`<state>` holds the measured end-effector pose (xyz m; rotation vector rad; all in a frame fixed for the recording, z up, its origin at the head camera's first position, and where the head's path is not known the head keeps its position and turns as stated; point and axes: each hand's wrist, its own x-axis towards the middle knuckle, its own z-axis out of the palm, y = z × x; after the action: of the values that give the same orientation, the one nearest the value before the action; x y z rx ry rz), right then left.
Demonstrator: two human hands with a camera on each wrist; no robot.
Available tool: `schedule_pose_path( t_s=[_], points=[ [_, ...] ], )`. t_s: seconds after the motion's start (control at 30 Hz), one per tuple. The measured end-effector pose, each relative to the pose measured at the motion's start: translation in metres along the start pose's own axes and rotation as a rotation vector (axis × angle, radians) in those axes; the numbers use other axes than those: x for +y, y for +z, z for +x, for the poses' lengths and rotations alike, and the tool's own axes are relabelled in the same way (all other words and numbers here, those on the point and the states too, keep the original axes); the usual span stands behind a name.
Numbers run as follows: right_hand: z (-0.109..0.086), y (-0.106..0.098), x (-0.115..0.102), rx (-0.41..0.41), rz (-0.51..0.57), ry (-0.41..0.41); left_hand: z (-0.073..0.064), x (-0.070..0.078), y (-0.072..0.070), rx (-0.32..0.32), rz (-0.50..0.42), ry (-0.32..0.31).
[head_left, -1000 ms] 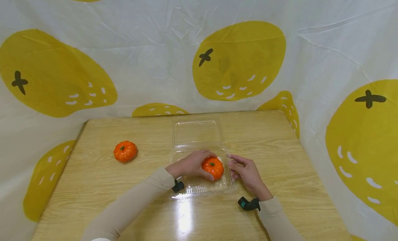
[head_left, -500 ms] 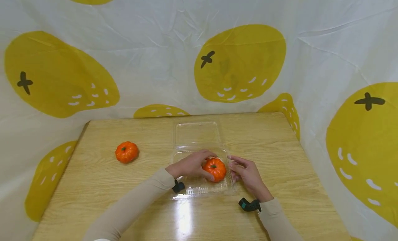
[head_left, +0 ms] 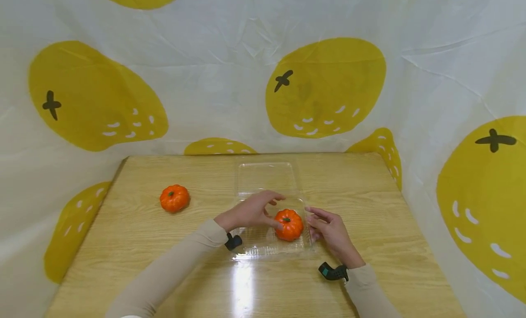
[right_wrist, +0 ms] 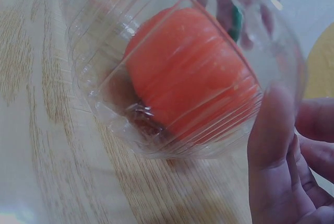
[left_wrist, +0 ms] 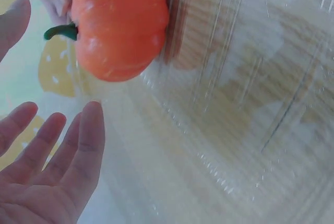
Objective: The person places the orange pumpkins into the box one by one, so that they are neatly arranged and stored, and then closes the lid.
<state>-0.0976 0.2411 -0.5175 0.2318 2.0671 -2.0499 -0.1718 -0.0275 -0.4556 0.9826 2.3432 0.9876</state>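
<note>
A small orange pumpkin with a green stem sits in the right part of a clear plastic clamshell container, whose lid lies folded open toward the back. My left hand is over the container with spread fingers. In the left wrist view there is a gap between those fingers and the pumpkin. At the right side of the container my right hand pinches the rim, with the thumb against the clear wall in the right wrist view.
A second orange pumpkin stands on the wooden table at the left. A white curtain with yellow fruit prints surrounds the table's back and sides. Each wrist wears a black camera mount.
My left hand has let go of the pumpkin and drawn back to the left, its fingers spreading. The right hand keeps its place at the rim. The head view has shifted slightly.
</note>
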Motion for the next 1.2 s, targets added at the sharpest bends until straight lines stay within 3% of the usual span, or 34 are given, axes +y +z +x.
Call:
schedule_pose_path(
  t_s=[0.57, 0.9, 1.2],
  points=[
    [-0.002, 0.003, -0.002, 0.018, -0.016, 0.007, -0.026, -0.008, -0.035, 0.138, -0.040, -0.009],
    [-0.002, 0.003, -0.003, 0.012, -0.049, 0.012, -0.041, -0.017, -0.054, 0.207, -0.010, -0.022],
    [-0.001, 0.004, -0.002, 0.033, -0.017, 0.018, -0.058, -0.028, -0.071, 0.262, 0.025, -0.057]
  ],
)
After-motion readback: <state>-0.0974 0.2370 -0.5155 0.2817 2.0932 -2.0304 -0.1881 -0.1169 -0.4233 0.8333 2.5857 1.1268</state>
